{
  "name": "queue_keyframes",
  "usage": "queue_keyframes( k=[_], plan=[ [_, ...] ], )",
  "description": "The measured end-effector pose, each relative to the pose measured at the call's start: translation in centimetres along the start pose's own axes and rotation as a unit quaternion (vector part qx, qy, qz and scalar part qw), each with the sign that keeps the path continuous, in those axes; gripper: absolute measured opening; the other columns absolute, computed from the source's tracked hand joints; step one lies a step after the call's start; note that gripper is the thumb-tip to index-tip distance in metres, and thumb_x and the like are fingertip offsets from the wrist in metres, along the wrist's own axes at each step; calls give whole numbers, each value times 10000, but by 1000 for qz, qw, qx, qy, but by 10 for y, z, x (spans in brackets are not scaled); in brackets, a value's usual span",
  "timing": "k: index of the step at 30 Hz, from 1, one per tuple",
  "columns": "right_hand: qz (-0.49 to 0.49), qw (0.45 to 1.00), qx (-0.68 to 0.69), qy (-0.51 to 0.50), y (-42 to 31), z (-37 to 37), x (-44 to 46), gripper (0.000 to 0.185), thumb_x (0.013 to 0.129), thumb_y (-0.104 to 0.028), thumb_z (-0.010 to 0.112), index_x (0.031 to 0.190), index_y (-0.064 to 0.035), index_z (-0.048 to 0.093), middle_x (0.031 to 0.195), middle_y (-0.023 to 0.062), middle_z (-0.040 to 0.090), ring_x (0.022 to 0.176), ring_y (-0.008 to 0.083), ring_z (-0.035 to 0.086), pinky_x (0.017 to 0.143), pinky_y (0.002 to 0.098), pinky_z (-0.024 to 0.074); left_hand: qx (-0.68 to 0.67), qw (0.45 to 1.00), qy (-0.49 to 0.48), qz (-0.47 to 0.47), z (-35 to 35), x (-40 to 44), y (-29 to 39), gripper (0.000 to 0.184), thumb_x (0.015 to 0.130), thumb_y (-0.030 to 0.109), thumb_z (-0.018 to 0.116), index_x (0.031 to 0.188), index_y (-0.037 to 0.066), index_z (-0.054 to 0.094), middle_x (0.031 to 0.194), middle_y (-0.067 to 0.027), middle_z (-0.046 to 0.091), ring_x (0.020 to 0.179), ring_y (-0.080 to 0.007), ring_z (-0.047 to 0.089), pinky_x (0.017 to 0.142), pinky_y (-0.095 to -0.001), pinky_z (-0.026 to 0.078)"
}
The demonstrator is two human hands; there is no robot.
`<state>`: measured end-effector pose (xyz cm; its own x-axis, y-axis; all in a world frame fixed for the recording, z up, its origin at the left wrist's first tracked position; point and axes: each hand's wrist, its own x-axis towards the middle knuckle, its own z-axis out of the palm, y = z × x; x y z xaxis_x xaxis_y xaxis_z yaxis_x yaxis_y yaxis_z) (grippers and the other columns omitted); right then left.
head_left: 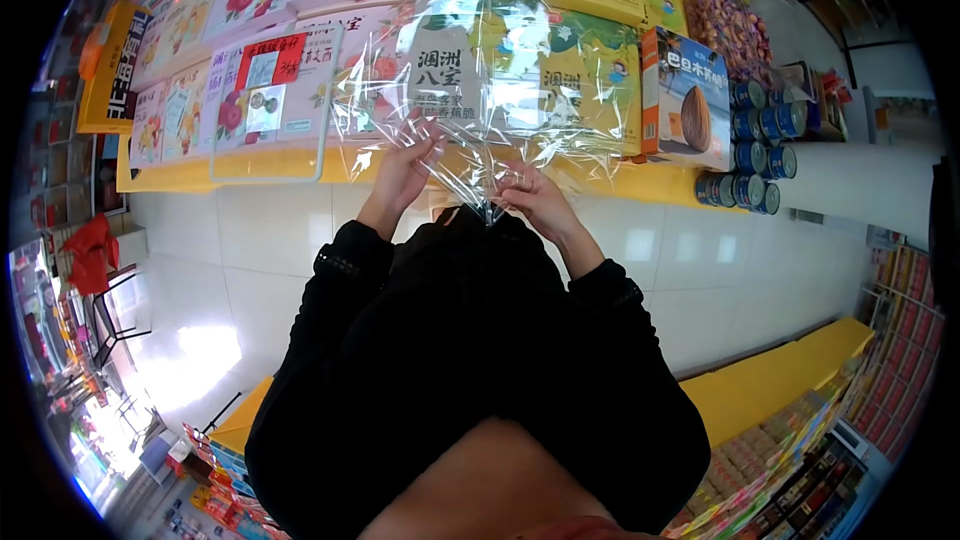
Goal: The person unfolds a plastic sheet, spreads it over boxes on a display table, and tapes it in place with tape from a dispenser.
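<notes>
Clear plastic film point(485, 105) spreads between and beyond our fingers, bunched into creases near the tips and fanning out away from them. Our left hand point(405, 166) has its fingers bent nearly closed on the film's left side. Our right hand point(541, 198), slightly nearer to us, has its fingers curled, thumb and tips pinching beside the gathered end. Through the film, just beyond the fingers, we see a grey box point(445, 65) and a green box point(590, 60) on the bench point(650, 183). Right of the right fingers stands an almond box point(687, 105); left of the left fingers, a clear sign point(265, 105).
</notes>
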<state>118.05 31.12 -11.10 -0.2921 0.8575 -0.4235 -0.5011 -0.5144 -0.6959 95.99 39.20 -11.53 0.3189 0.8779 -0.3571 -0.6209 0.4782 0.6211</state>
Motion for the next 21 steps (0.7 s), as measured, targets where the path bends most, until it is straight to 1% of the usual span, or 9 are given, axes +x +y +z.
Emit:
queue_keyframes(
  k=[2,4,6,8,10,15,17,19,21],
  plan=[
    [31,987,-152,-42,-1,-5,-2,541,796,-38,536,1267,-8,271,1120,149,514,912,175,559,760,261,456,3,1000,9,5,-3,3,-1,472,818,28,459,1250,58,271,1249,-127,381,1131,-248,414,941,-394,358],
    [40,985,-161,-39,-1,-9,-3,517,809,-68,529,1261,-6,283,1109,152,520,914,178,558,764,267,456,-115,993,-10,4,-6,5,2,438,830,22,424,1247,65,297,1265,-115,364,1124,-226,407,937,-370,347],
    [46,984,-170,-35,-4,-19,-3,496,823,-97,522,1254,-4,296,1099,155,525,917,181,557,769,273,455,-142,990,6,4,-12,10,7,385,835,43,423,1208,62,333,1249,-117,381,1111,-221,417,938,-375,346],
    [-29,995,60,68,-20,-39,6,457,858,-195,484,1238,-5,317,1109,167,516,934,202,550,790,293,451,-186,982,15,2,-19,18,17,244,846,96,435,1087,58,423,1191,-109,440,1047,-212,457,927,-382,354],
    [-63,987,105,109,-45,-57,17,418,875,-275,445,1188,-9,367,1098,164,519,952,215,541,810,314,445,-178,983,25,28,-14,20,31,244,852,114,438,1088,53,431,1174,-104,457,1039,-213,463,922,-376,356],
    [-116,969,160,147,-90,-74,35,307,872,-249,459,1096,-40,437,1019,117,550,912,200,544,773,307,450,-118,987,73,79,-40,49,48,283,867,170,447,1110,27,445,1099,-87,510,1034,-212,465,896,-349,376],
    [-124,964,194,130,-99,-87,43,269,866,-228,476,1070,-53,457,992,97,557,894,192,544,755,301,452,-108,991,45,71,-42,55,58,298,859,104,435,1146,28,414,1100,-97,495,1031,-209,481,932,-359,373],
    [-152,950,196,191,-103,-103,53,186,851,-180,509,1005,-76,499,931,47,573,820,144,553,690,257,451,-53,993,59,82,-55,65,61,274,846,52,441,1118,21,439,1063,-92,511,994,-196,507,889,-350,413],
    [-183,952,162,183,-111,-119,57,164,842,-155,519,984,-76,500,916,40,574,829,141,556,699,245,453,-28,994,44,95,-41,64,75,277,842,16,422,1119,21,434,1034,-89,528,969,-184,522,838,-354,446]
  ],
)
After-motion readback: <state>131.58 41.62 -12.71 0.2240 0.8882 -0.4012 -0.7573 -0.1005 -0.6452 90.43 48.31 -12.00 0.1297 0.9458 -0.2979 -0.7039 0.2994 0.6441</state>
